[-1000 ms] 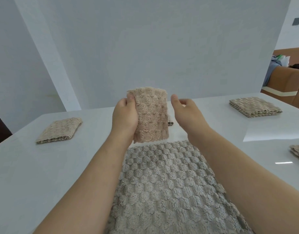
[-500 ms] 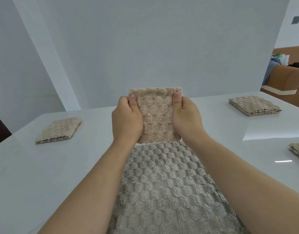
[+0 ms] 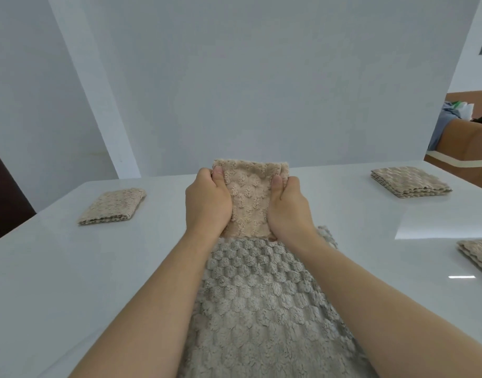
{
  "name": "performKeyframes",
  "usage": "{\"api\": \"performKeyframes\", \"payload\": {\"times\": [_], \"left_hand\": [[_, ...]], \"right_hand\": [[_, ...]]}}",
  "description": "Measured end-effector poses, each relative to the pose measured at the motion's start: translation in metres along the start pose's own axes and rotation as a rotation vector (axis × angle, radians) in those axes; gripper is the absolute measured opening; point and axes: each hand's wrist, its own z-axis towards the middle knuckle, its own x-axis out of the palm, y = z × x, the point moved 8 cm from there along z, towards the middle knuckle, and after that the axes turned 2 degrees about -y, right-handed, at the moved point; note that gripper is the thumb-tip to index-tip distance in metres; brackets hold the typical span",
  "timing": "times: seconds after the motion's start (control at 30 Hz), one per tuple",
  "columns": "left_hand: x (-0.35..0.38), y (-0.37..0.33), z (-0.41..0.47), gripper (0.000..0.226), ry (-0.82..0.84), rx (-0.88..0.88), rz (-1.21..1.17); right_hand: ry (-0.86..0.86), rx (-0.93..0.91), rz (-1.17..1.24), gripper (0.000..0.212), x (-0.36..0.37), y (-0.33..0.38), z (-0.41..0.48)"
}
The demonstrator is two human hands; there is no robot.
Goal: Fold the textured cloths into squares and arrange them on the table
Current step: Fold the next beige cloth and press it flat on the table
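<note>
Folded beige cloth (image 3: 248,197), held upright above worktop (image 3: 71,268).
Nearest, below fingers (image 3: 204,175): grey textured cloth (image 3: 261,309), spread flat. Left hand (image 3: 207,203) and right hand (image 3: 289,211) grip the beige cloth's side edges, thumbs in front. Likely soft, light, limp; hold by edges. Well left of fingers: folded cloth (image 3: 111,205).

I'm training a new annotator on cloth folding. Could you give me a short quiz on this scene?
1. True or false: only the left grip holds the small beige cloth; the right grip is free.
2. What lies under the forearms? A) large grey cloth B) tray C) towel roll
3. How many other folded cloths lie on the table?
Key: 1 false, both hold it. 2 A. 3 three: far-left cloth, far-right cloth, right-edge cloth.
</note>
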Motion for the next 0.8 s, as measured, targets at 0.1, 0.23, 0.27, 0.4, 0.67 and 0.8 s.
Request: {"api": "performKeyframes", "payload": {"times": [0.1, 0.23, 0.27, 0.4, 0.67, 0.8], "left_hand": [[-0.016, 0.017, -0.010, 0.042, 0.003, -0.022, 0.084], [-0.042, 0.048, -0.018, 0.043, 0.033, -0.100, 0.131], [-0.053, 0.057, -0.019, 0.042, 0.041, -0.119, 0.143], [-0.102, 0.101, -0.021, 0.043, 0.093, -0.158, 0.243], [-0.211, 0.203, -0.026, 0.047, 0.129, -0.238, 0.449], [-0.257, 0.249, -0.024, 0.048, 0.142, -0.264, 0.527]], "right_hand": [[0.035, -0.010, -0.044, 0.034, 0.011, 0.005, -0.011], [0.145, 0.040, -0.072, 0.034, 0.043, 0.011, -0.029], [0.181, 0.057, -0.081, 0.035, 0.053, 0.014, -0.035], [0.318, 0.067, -0.158, 0.040, 0.097, 0.035, -0.073], [0.610, 0.008, -0.161, 0.054, 0.218, 0.076, -0.151], [0.705, 0.052, -0.107, 0.043, 0.266, 0.092, -0.171]]}}
